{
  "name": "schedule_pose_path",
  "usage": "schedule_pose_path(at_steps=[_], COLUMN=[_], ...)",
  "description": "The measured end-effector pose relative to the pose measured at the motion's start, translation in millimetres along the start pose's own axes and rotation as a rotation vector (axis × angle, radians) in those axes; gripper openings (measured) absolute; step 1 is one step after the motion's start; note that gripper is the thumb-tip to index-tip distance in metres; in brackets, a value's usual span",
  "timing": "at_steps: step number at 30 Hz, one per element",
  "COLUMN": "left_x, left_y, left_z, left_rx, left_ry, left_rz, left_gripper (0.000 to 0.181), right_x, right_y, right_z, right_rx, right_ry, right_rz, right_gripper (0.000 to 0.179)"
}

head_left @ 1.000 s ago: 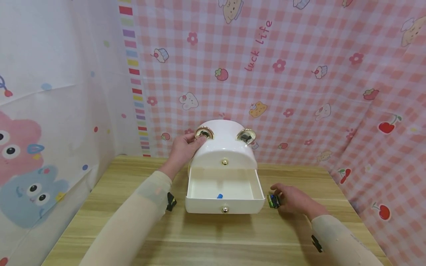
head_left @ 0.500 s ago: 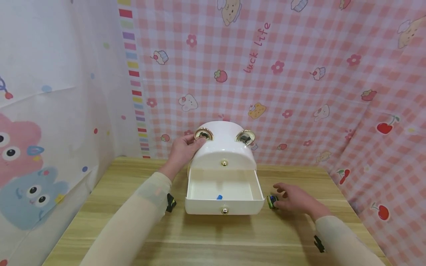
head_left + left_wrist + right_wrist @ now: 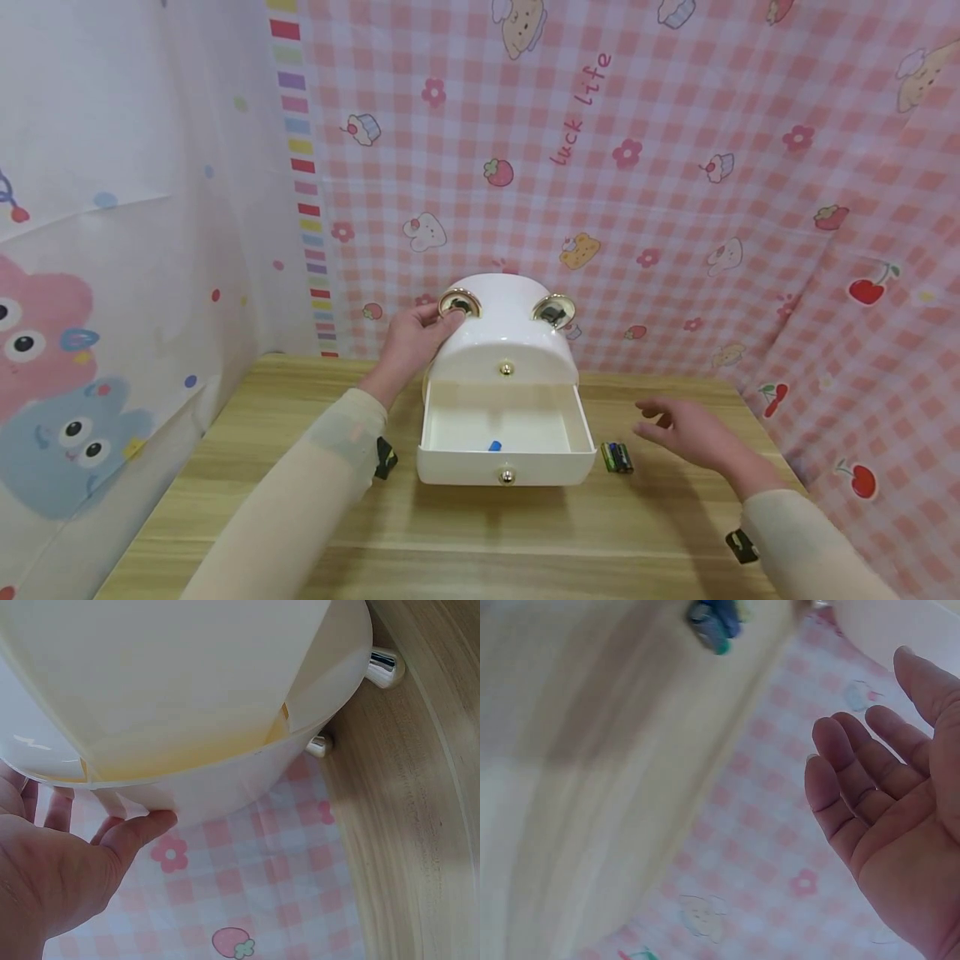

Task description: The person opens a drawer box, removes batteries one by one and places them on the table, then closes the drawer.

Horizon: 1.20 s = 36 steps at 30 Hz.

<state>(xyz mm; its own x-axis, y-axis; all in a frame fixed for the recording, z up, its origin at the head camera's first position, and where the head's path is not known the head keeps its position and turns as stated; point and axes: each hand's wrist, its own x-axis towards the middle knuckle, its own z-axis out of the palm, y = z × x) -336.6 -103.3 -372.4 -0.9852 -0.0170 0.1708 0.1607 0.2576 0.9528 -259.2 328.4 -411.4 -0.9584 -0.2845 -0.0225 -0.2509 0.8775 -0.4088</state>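
A white frog-shaped drawer box with gold-rimmed eyes stands on the table, its lower drawer pulled out. My left hand holds the box's left side, its thumb just under the left eye. In the left wrist view the thumb lies against the white side wall, and the other fingers are partly hidden behind the edge. A small blue piece lies in the drawer near its front. My right hand hovers with loosely bent fingers, holding nothing, right of several small batteries lying side by side.
The wooden table reaches back to a pink checked cloth. A white printed cloth hangs at the left. The open drawer juts toward the front, close to the batteries.
My right hand has let go of the batteries and moved away to the right, leaving them on the table. The left hand stays on the box.
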Motion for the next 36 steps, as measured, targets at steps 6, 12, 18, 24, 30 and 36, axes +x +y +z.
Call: schedule_pose_path(at_steps=[6,12,18,24,30,36], left_x=[0.1,-0.3,-0.4,0.8,1.2,1.1], left_y=[-1.9,-2.9,-3.9,-5.5,-4.7,-1.8], left_z=[1.7,3.2,3.9,2.8,1.3,0.5], left_rx=[0.007,0.002,-0.008,-0.012,0.001,-0.011], left_ry=[-0.009,-0.014,-0.012,-0.002,-0.003,-0.001], left_rz=[0.005,0.008,-0.006,0.003,0.006,-0.007], left_gripper=[0.047,0.046,0.046,0.045,0.045,0.045], right_x=[-5.6,-8.9,-10.0,-6.1,-0.4,5.4], right_y=[-18,-43,-72,-93,-115,-140], right_z=[-17,-30,-39,-43,-45,-43], right_rx=[0.003,-0.040,-0.080,-0.093,-0.120,-0.133], right_ry=[0.039,0.082,0.086,0.095,0.064,-0.005], right_rz=[-0.044,-0.110,-0.181,-0.282,-0.319,-0.341], right_gripper=[0.047,0.041,0.037,0.032,0.033,0.036])
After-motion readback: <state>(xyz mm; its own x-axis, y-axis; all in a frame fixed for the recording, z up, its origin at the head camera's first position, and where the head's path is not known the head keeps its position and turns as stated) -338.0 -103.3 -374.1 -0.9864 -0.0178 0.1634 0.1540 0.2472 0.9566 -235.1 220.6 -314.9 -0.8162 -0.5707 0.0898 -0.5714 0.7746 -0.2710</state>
